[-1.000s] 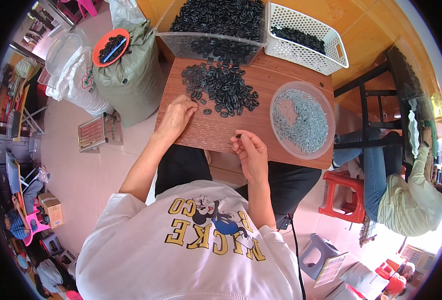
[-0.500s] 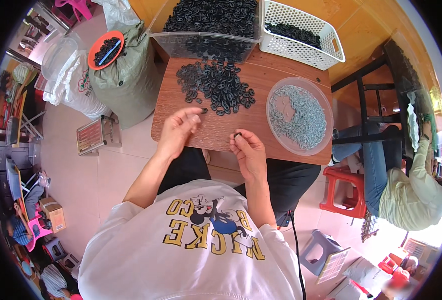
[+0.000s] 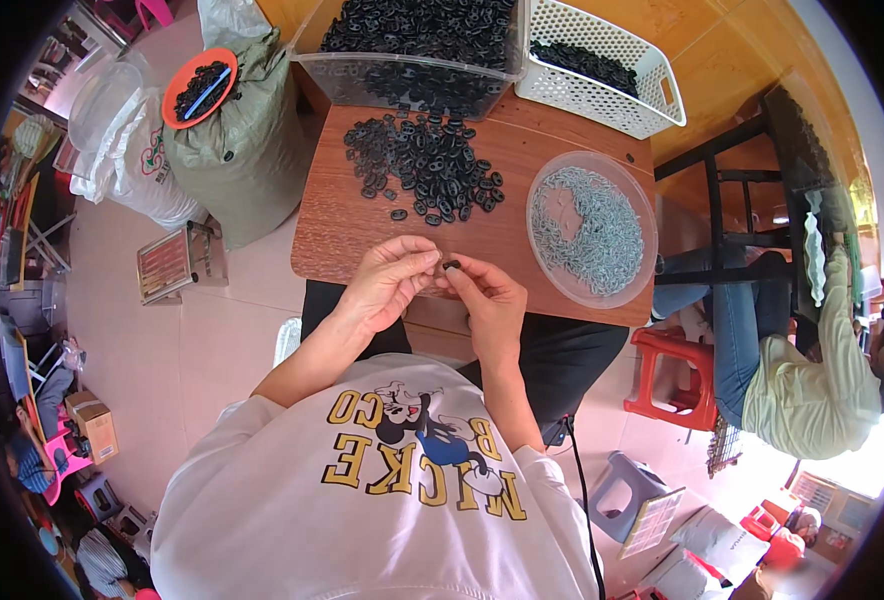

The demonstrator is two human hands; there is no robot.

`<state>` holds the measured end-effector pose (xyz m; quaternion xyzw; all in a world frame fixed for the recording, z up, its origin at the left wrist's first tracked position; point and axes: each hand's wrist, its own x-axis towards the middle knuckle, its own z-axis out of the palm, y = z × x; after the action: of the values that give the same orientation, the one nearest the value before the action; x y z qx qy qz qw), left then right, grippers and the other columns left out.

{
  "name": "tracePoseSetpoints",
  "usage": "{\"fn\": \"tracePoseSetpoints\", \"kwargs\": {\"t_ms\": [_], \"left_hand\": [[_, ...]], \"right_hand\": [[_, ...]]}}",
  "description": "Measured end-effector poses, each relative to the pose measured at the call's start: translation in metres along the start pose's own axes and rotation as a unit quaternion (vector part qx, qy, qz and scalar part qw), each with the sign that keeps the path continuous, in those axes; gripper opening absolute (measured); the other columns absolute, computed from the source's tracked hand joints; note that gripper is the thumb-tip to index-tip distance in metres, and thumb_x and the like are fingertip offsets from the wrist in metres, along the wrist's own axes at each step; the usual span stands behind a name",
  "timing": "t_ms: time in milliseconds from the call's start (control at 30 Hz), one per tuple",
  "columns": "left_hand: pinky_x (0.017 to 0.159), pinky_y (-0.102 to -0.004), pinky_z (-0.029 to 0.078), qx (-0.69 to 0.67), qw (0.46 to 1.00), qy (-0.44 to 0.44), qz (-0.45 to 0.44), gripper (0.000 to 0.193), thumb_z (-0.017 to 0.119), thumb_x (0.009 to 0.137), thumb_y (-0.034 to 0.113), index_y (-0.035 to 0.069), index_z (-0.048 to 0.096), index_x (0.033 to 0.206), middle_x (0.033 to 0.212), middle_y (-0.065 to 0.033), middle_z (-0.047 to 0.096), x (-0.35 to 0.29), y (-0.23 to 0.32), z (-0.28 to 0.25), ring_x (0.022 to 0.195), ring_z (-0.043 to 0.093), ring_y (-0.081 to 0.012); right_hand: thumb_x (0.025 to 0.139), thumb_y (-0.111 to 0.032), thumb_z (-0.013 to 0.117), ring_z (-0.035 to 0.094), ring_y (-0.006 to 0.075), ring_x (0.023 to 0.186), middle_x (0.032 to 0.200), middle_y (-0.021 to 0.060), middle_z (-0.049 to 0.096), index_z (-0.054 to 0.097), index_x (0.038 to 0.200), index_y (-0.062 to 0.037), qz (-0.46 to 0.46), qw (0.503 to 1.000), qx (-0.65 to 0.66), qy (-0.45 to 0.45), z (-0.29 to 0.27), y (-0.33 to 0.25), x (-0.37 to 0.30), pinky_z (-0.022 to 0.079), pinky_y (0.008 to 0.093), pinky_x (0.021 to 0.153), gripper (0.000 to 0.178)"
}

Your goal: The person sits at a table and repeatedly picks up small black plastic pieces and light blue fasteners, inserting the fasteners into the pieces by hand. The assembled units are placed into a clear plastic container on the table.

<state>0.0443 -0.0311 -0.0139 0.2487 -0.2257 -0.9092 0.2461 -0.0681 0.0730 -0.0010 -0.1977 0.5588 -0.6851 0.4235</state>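
Note:
My left hand (image 3: pixel 384 288) and my right hand (image 3: pixel 494 308) meet above the table's near edge, fingertips almost touching. A small black oval piece (image 3: pixel 451 265) is pinched between the thumb and forefinger of my right hand. The left thumb and fingertips are also pressed together beside it; what they grip, if anything, is too small to make out. Beyond my hands lies a loose pile of black oval pieces (image 3: pixel 437 165), each with slots through it. A round clear tub (image 3: pixel 602 302) of small silvery metal pieces (image 3: pixel 617 245) stands to the right.
The brown wooden table (image 3: pixel 327 235) carries a clear bin (image 3: pixel 362 75) of black pieces and a white perforated basket (image 3: pixel 597 105) at its far side. Left of it, an orange bowl (image 3: pixel 174 95) tops a full sack (image 3: pixel 232 175). Another person (image 3: pixel 802 395) sits at right near a red stool (image 3: pixel 652 385).
My left hand has come in from beside the pile, moving right and nearer, and its fingers have closed next to my right hand's. The right hand has shifted slightly left.

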Motion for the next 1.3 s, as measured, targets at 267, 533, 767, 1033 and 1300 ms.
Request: {"fn": "tracePoseSetpoints", "kwargs": {"t_ms": [267,533,767,1033,1300], "left_hand": [[0.071,-0.0306,0.054,0.015,1.0,-0.004,0.004,0.007,0.061,0.084,0.0,0.001,0.061,0.09,0.087,-0.0103,0.065,-0.004,0.0,0.001,0.079,0.064,-0.0175],[0.072,-0.0283,0.053,0.031,0.999,0.008,-0.001,0.007,0.061,0.084,0.001,0.001,0.061,0.091,0.086,-0.0081,0.064,-0.003,0.0,-0.003,0.078,0.062,-0.0152],[0.073,-0.0279,0.052,0.003,1.0,0.001,-0.02,0.007,0.06,0.084,0.001,0.001,0.061,0.091,0.086,-0.0082,0.064,-0.002,-0.005,-0.01,0.076,0.061,-0.0148],[0.071,-0.0333,0.055,0.07,0.998,-0.006,0.003,0.007,0.06,0.084,0.001,-0.001,0.06,0.091,0.086,-0.0109,0.064,-0.008,0.002,0.002,0.079,0.064,-0.0189],[0.072,-0.0311,0.053,0.036,0.999,-0.002,-0.003,0.007,0.059,0.083,-0.002,0.002,0.06,0.09,0.088,-0.0098,0.064,-0.007,-0.001,0.001,0.079,0.063,-0.0177]], "right_hand": [[0.082,0.001,0.063,0.062,0.0102,0.077,0.088,0.0074,0.065,0.065,0.1,0.0044,0.007,0.998,-0.065,0.002,0.002,-0.003,0.0,0.05,0.0198,0.068,0.019],[0.08,-0.001,0.064,0.058,0.007,0.073,0.081,0.0033,0.062,0.067,0.1,0.0015,-0.019,0.991,-0.129,0.005,0.0,-0.003,0.0,0.046,0.0193,0.064,0.02],[0.081,0.002,0.062,0.059,0.0086,0.074,0.086,0.0053,0.063,0.067,0.1,0.0018,0.005,0.995,-0.1,-0.001,0.005,-0.012,-0.003,0.048,0.0199,0.066,0.02],[0.079,-0.001,0.064,0.059,0.0074,0.068,0.079,0.0043,0.063,0.067,0.097,0.0023,-0.029,0.981,-0.189,0.018,0.004,-0.008,-0.005,0.047,0.0197,0.061,0.019],[0.079,-0.001,0.064,0.059,0.0077,0.066,0.08,0.005,0.063,0.067,0.096,0.0032,-0.021,0.988,-0.152,0.021,0.005,-0.01,-0.008,0.047,0.0193,0.06,0.018]]}}
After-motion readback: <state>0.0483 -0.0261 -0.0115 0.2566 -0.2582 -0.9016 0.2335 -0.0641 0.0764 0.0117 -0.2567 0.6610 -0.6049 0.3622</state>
